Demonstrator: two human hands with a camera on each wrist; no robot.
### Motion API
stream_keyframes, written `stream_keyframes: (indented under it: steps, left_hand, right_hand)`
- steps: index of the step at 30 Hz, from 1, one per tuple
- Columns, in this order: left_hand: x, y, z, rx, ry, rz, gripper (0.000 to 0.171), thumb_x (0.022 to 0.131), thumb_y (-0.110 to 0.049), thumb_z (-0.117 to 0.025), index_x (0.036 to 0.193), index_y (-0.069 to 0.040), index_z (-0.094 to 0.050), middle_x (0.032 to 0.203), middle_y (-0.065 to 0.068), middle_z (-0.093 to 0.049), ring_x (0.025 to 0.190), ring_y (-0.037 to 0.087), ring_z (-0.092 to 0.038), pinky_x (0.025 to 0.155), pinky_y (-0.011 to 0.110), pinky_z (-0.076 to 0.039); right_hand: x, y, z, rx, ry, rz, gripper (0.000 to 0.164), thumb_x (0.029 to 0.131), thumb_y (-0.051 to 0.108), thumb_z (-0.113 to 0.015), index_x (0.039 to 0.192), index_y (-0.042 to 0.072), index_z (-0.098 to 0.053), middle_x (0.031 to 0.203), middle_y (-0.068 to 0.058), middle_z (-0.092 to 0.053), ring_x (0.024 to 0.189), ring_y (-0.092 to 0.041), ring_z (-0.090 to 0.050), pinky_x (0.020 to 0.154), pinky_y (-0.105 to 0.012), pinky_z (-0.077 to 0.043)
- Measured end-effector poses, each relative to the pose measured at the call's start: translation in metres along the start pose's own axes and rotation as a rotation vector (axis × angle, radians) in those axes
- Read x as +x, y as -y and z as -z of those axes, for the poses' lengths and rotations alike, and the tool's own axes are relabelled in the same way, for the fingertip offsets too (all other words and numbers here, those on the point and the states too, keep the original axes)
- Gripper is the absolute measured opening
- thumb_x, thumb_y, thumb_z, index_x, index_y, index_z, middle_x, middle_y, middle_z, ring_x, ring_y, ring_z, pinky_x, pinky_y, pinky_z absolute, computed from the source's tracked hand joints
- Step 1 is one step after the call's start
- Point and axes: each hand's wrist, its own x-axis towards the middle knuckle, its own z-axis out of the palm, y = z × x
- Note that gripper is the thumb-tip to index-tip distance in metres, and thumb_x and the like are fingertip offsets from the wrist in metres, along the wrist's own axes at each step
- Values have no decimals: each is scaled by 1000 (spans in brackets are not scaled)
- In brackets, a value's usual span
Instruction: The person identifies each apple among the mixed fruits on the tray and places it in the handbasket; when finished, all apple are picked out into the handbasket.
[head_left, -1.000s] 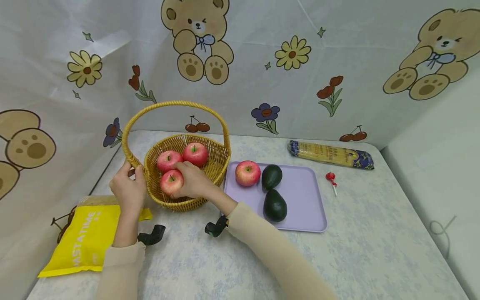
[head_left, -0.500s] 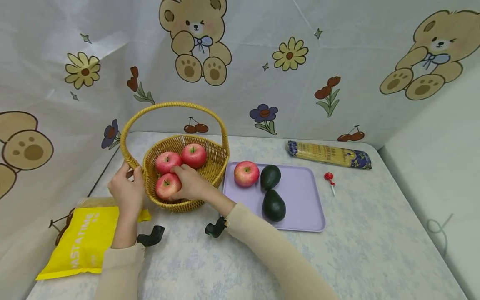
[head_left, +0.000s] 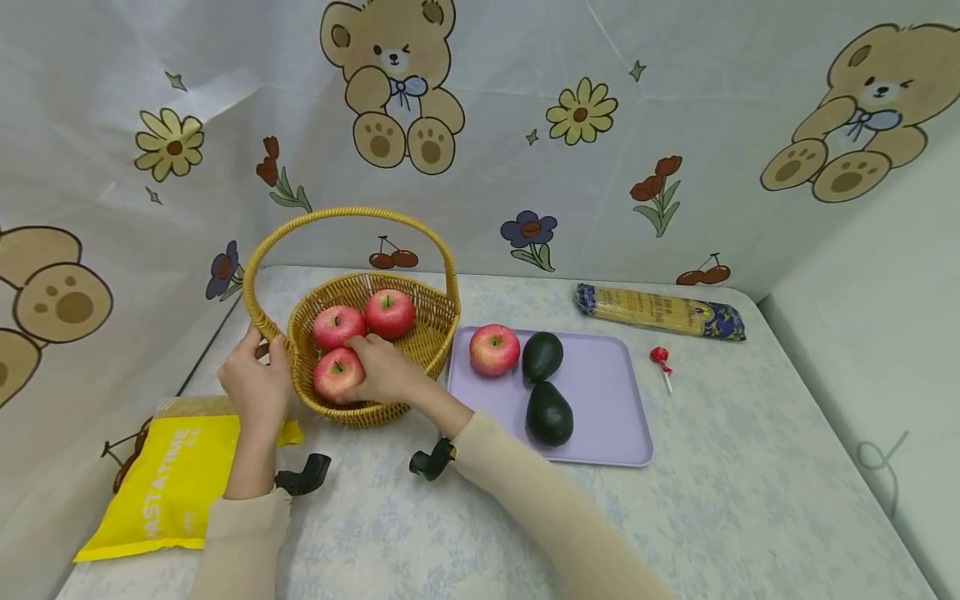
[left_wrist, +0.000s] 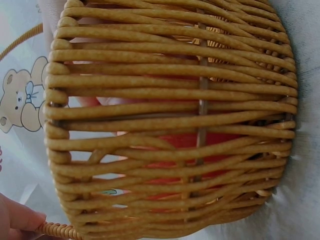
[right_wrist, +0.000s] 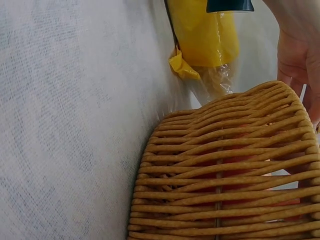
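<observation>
Basket (head_left: 375, 414): golden tan weave
Apples (head_left: 337, 375) in basket: pinkish red, yellow flecks
Tray (head_left: 607, 392) right of basket: plain lilac
Avocados (head_left: 550, 414) right of basket: blackish green
Bag (head_left: 161, 483) left of basket: bright yellow, white letters
Table (head_left: 390, 525) under basket: white, mottled pale blue
Curtain (head_left: 495, 50) behind basket: white, tan bears, yellow daisies

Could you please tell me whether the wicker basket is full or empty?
Partly full: the wicker basket holds three apples, with bare woven floor showing beside them.

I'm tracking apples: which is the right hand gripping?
The right hand grips the front apple in the basket; two others lie behind it, the fourth on the lilac tray.
</observation>
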Motion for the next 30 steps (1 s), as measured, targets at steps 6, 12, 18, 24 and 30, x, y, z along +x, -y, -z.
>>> stream_keyframes:
  steps: [6, 12, 18, 24, 30]
  left_hand:
    - [-1, -1, 0, -2, -9, -9, 27, 97, -15, -55, 117, -2, -69, 111, 21, -70, 97, 36, -69, 61, 2, -32]
    - [0, 0, 0, 4, -5, -4, 27, 98, -15, -55, 117, -2, -69, 111, 21, -71, 97, 35, -68, 62, 5, -33]
    - [1, 1, 0, 5, -3, 10, 28, 98, -16, -55, 119, -3, -68, 111, 20, -71, 98, 34, -68, 60, 2, -33]
    - [0, 2, 0, 9, -1, 18, 28, 98, -17, -55, 119, -4, -68, 109, 20, -71, 98, 34, -68, 61, 3, -33]
    - [0, 1, -1, 13, 9, 17, 29, 98, -17, -55, 121, -4, -68, 110, 20, -71, 99, 33, -68, 61, 2, -33]
  right_hand:
    - [-3, 1, 1, -24, -33, -33, 73, 78, 50, -77, 138, 19, -49, 126, -1, -54, 112, -14, -55, 85, -36, -52]
    - [-4, -1, 3, 27, -71, -21, 69, 81, 49, -75, 138, 18, -52, 130, 0, -55, 118, -14, -52, 92, -35, -51]
    - [-7, -3, 6, 80, -128, 26, 66, 80, 45, -77, 135, 14, -55, 127, -1, -57, 116, -13, -52, 94, -28, -48]
    - [-15, -1, 14, 148, -151, 78, 66, 80, 41, -78, 135, 13, -55, 130, -2, -57, 120, -14, -51, 99, -26, -45]
    - [-31, -1, 28, 227, -169, 77, 68, 80, 40, -79, 137, 13, -53, 137, -2, -54, 128, -16, -48, 107, -32, -41]
